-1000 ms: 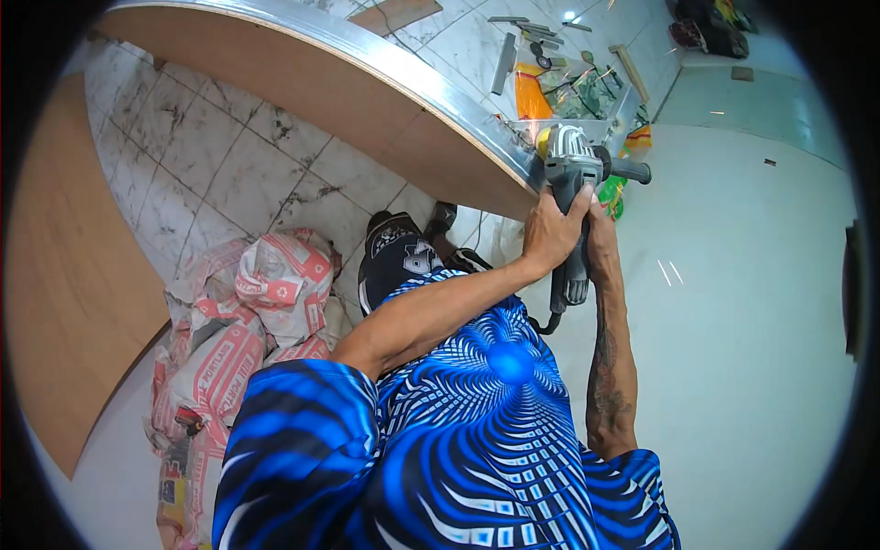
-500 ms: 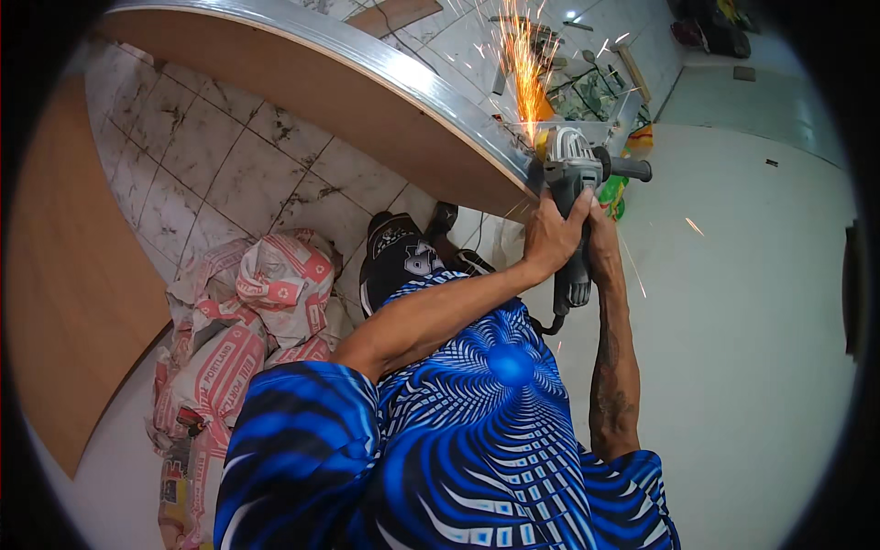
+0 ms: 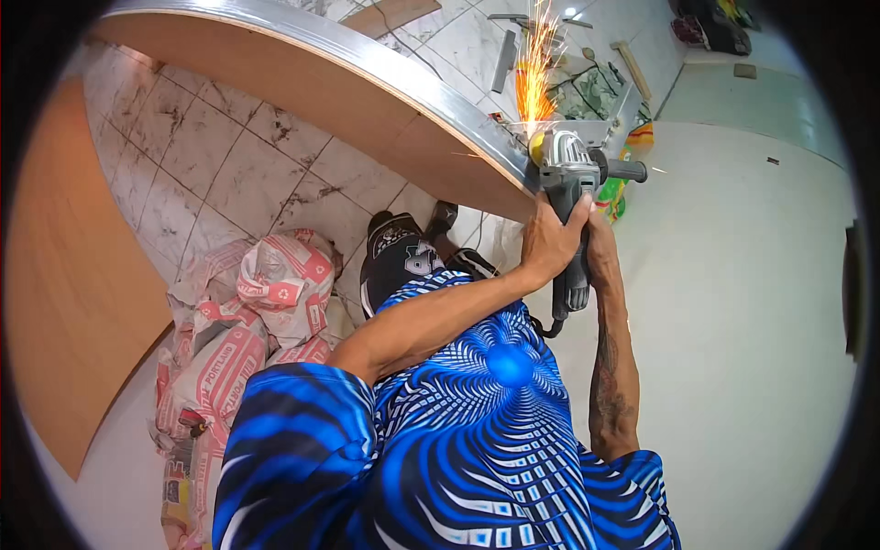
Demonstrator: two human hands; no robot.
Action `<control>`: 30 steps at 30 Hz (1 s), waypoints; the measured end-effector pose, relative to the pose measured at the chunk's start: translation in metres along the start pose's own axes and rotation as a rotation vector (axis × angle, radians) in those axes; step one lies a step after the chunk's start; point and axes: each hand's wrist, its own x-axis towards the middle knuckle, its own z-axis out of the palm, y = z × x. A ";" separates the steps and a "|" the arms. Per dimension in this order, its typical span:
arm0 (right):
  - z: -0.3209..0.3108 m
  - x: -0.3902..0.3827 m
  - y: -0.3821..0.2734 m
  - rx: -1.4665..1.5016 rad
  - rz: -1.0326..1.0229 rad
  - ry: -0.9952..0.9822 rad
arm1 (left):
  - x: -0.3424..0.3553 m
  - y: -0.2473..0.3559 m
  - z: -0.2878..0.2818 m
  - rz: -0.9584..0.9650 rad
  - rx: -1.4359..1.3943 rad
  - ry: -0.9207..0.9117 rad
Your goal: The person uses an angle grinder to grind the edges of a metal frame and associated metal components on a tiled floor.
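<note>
Both my hands are wrapped around the body of a grey-and-black angle grinder [image 3: 570,170]. My left hand [image 3: 548,240] closes on its left side, and my right hand [image 3: 600,246] on its right side; some fingers are hidden behind the tool. A black side handle [image 3: 628,170] sticks out to the right, held by neither hand. The yellow disc [image 3: 537,147] meets the right end of a shiny metal surface [image 3: 367,64] along the top of a long wooden panel [image 3: 330,105]. Bright orange sparks [image 3: 541,78] fly away from the contact.
Printed paper sacks [image 3: 284,284] are piled at my left, beside a leaning brown board [image 3: 78,284]. White marbled tiles [image 3: 252,170] cover the floor. A pale wall [image 3: 733,321] rises close on my right. Metal strips [image 3: 503,62] and a wooden piece [image 3: 632,69] lie beyond the grinder.
The grinder and both hands have shifted very slightly to the left. The spark stream now leans more to the right. My grip stays the same.
</note>
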 end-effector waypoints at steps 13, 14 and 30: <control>0.009 -0.007 -0.022 -0.050 0.058 0.007 | 0.001 -0.006 0.002 0.054 -0.064 0.002; 0.009 -0.008 -0.025 -0.075 0.066 -0.002 | -0.001 -0.006 0.001 0.078 -0.081 0.010; 0.008 -0.004 -0.020 -0.154 -0.012 0.013 | 0.009 -0.012 0.003 0.053 -0.036 -0.002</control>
